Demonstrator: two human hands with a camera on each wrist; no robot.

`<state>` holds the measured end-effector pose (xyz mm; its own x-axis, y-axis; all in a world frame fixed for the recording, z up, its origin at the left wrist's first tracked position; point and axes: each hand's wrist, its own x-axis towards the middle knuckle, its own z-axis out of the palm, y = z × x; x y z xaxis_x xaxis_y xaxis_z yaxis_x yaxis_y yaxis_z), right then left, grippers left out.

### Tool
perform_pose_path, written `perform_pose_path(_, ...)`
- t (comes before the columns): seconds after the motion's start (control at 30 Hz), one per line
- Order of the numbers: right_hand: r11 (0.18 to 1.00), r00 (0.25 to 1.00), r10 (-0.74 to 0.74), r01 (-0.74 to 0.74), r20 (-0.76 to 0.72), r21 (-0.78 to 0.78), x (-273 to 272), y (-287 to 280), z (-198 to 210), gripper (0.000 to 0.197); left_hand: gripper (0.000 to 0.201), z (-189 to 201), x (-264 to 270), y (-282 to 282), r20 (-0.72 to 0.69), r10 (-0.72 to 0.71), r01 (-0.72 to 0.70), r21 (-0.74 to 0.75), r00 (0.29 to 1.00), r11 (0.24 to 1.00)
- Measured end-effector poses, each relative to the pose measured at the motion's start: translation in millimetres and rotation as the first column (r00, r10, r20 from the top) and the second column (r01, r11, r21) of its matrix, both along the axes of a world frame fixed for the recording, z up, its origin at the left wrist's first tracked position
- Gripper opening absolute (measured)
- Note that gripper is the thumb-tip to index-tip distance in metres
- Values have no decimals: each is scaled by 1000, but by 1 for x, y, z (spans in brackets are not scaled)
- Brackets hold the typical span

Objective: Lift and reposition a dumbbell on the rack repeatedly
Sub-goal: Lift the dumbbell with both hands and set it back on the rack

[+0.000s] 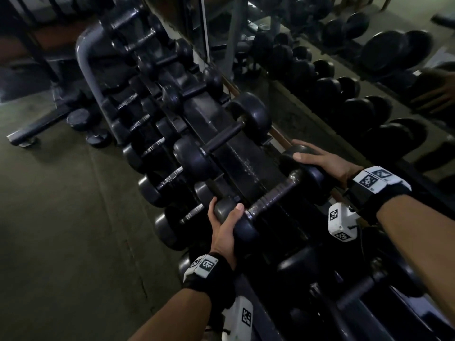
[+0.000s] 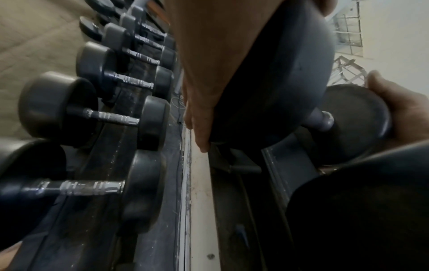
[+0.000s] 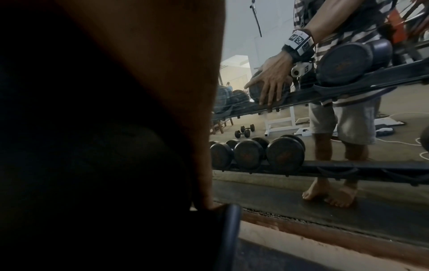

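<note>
The dumbbell lies across the top tier of the rack, and you have it by its two heads rather than by the bar: your left hand curls round the near head, your right hand is clamped over the far head by the mirror. That grip is the main risk, I judge: the heads are smooth and rounded, so if one palm slides, the weight could tip and drop onto the rail or your fingers. The left wrist view shows your left fingers running down beside the head toward the rack's edge, a likely pinch spot when you set it down. Open room lies on the bare stretch of rail between this dumbbell and the next dumbbell up the row. Behind you a larger dumbbell sits close, and the mirror's frame runs just beside your right hand, so keep any swing short.
</note>
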<state>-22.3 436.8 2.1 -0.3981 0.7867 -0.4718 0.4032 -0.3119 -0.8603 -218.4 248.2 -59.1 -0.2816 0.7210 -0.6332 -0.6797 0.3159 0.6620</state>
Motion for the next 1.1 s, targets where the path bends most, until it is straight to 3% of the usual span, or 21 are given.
perform_pose_path(0.13,999,999,-39,39,-12,13,-3,-1,2,43,62,-4,-2,1,-49,-17,17,7,999,1000)
perform_pose_path(0.3,998,998,-57,57,-5,-22,-5,1,5,59,59,-1,-8,5,-55,-48,48,-6,997,999)
perform_pose_path(0.57,983,979,-177,172,-99,-57,1,-9,17,45,61,18,-25,29,-95,-101,108,66,990,992)
perform_pose_path(0.63,969,962,-248,246,-113,-31,3,-17,24,52,55,30,-30,37,-129,-96,110,101,987,989)
perform_pose_path(0.73,931,921,-354,364,-161,34,8,-34,40,68,61,55,-40,51,-199,-115,151,177,973,973)
perform_pose_path(0.87,845,837,-457,515,-302,148,11,-65,70,60,71,97,-51,62,-298,-174,265,300,939,916)
perform_pose_path(1.03,716,720,-491,654,-491,243,20,-118,114,58,67,159,-49,58,-435,-231,429,439,871,790)
perform_pose_path(1.1,628,680,-512,713,-526,311,22,-143,131,59,68,181,-43,50,-489,-217,475,496,845,727)
